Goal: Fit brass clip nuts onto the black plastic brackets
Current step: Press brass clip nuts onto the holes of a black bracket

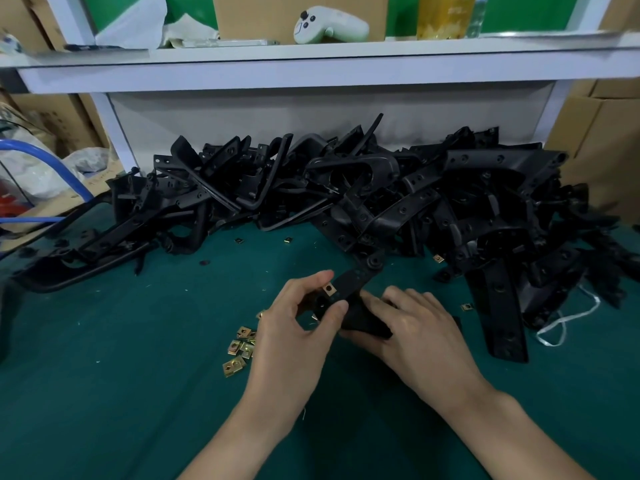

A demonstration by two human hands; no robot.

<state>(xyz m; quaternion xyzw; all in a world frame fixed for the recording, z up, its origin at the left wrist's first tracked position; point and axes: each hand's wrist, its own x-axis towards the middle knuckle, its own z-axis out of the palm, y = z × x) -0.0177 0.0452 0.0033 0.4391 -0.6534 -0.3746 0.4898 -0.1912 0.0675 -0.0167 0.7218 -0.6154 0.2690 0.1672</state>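
From the head camera, looking down over the person's shoulders: both hands meet just in front of them over the green table mat (121,375). The left hand (294,327) has thumb and forefinger curled around the near end of a black bracket (356,280), pinching it right where a brass clip nut (328,288) sits on the bracket's edge, square hole facing up. The right hand (415,327) lies over the bracket's lower part, fingers bent around it and gripping it from the other side. The bracket's far end, a round boss, points up and away towards the heap of brackets (363,192) piled in a tangle along the back of the table, under a white shelf (311,69). A small cluster of loose clip nuts (240,348) lies on the mat just beside the left wrist, and a few strays are dotted nearer the heap (one (288,240) sits alone in the open). A white string (568,317) trails off the right side of the pile. Up on the shelf rest a white game controller (329,24), a cardboard box (298,15) and a yellowish bottle (441,15).
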